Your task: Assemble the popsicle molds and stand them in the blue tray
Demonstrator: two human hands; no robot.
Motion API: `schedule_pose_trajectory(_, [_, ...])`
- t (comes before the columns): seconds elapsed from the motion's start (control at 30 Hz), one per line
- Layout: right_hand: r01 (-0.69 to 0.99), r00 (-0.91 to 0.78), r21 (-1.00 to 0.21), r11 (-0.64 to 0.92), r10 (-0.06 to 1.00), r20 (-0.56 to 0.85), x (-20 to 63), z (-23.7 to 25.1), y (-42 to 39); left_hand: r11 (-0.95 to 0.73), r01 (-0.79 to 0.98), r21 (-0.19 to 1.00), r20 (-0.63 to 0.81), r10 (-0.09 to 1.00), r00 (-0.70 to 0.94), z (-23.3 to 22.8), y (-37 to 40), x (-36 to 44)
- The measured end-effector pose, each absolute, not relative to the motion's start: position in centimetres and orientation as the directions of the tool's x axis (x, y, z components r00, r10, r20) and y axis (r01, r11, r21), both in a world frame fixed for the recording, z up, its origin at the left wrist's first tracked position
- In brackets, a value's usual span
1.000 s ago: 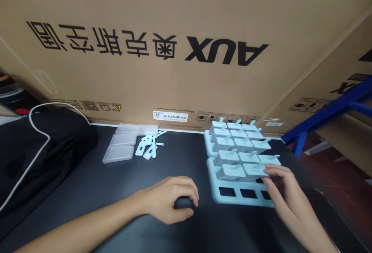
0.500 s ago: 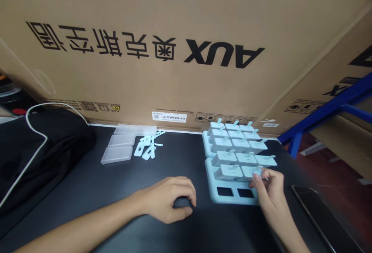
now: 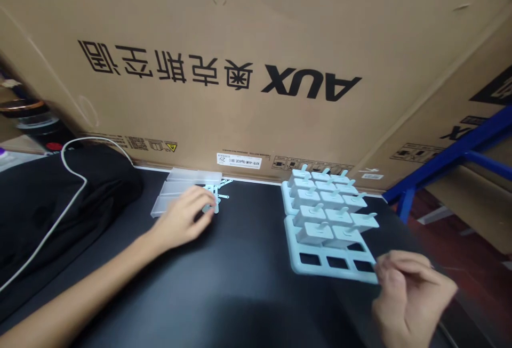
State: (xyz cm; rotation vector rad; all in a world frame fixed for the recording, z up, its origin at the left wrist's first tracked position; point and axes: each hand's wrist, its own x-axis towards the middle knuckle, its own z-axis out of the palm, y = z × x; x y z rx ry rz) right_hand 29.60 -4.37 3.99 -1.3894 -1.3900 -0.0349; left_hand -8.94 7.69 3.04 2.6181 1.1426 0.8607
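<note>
Reaching toward the centre left of the frame, the left hand (image 3: 184, 219) lies flat over the black table (image 3: 240, 268) with its fingers spread loosely, fingertips on the small pile of pale blue stick pieces (image 3: 214, 199); it closes on nothing that shows. Just behind the hand, three clear plastic lids (image 3: 176, 188) lie side by side, partly hidden by it. At centre right stands the pale blue mould tray (image 3: 332, 268), touching a second tray (image 3: 286, 199) behind it. Most cells carry capped inserts (image 3: 320, 231) with short sticks standing up, while the nearest row of three cells is open. The right hand (image 3: 408, 294) sits at the lower right, beside the near corner of the tray, fingers curled inward; whether they pinch anything cannot be told. A black bag (image 3: 52, 204) with a white cable (image 3: 72, 199) fills the left edge, and a large cardboard box (image 3: 256, 44) spans the top.
</note>
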Motion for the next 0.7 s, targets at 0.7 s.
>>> schedule_pose_trajectory(0.7, [0.847, -0.491, -0.099, 0.523, 0.840, 0.232, 8.0, 2.0, 14.3, -0.243, 0.908, 0.340, 0.222, 0.959, 0.174, -1.7, 9.3, -15.5])
